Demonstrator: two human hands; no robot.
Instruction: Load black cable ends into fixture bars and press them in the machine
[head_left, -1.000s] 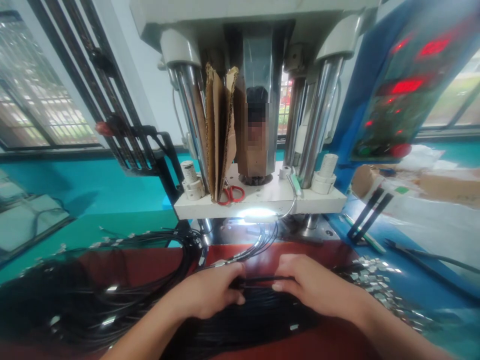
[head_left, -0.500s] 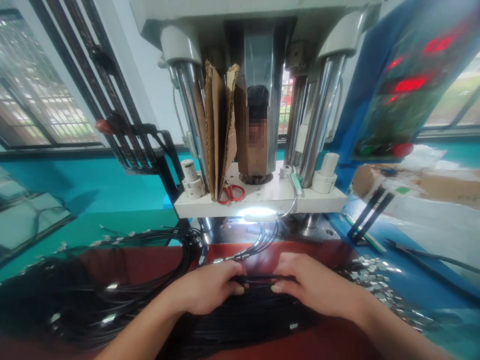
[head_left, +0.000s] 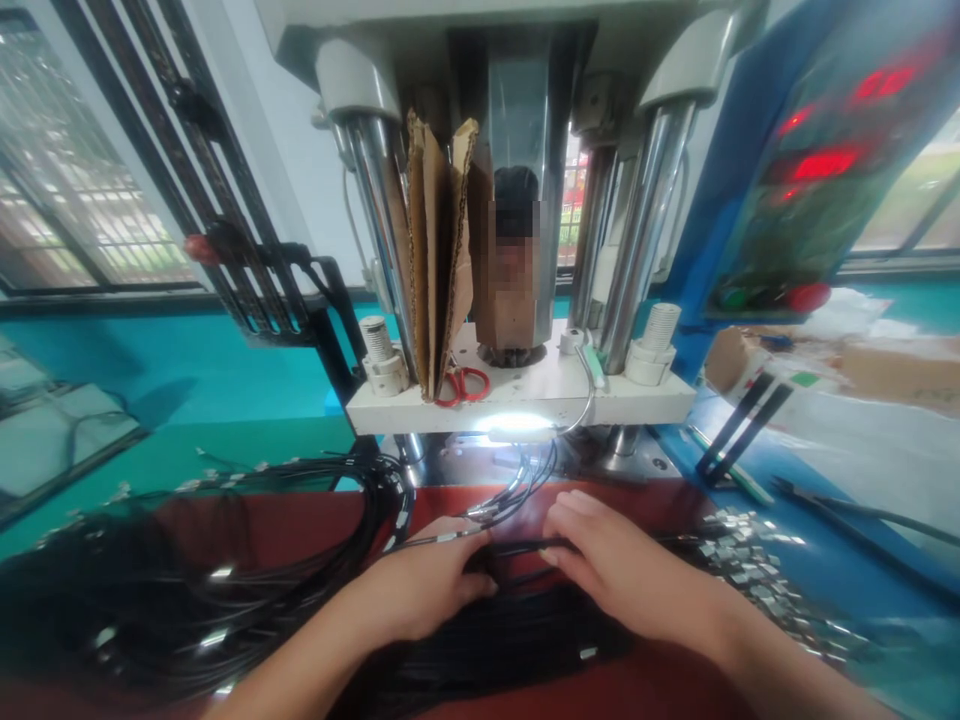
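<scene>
My left hand (head_left: 431, 582) is closed round a black cable (head_left: 521, 547), with the thumb standing slightly off the fingers. On the other side of a short gap, my right hand (head_left: 611, 560) pinches the same stretch of cable between thumb and fingers. Under both hands lies a thick bundle of black cables (head_left: 480, 650) on a red-brown surface (head_left: 645, 680). Its silver connector ends (head_left: 757, 560) fan out to the right. Several thin cables with metal ends (head_left: 517, 495) curve from under the lit press (head_left: 420, 412) toward my left hand.
More black cables (head_left: 225, 590) are heaped at left. Red-handled scissors (head_left: 465, 385) and folded cardboard (head_left: 439, 260) rest on the press plate. A blue control panel (head_left: 817, 170) with red displays stands at right, above pliers (head_left: 817, 500) and a cardboard box (head_left: 862, 365).
My fingers have shifted slightly on the cable. The left thumb has moved away from its fingers, and the right hand has risen a little.
</scene>
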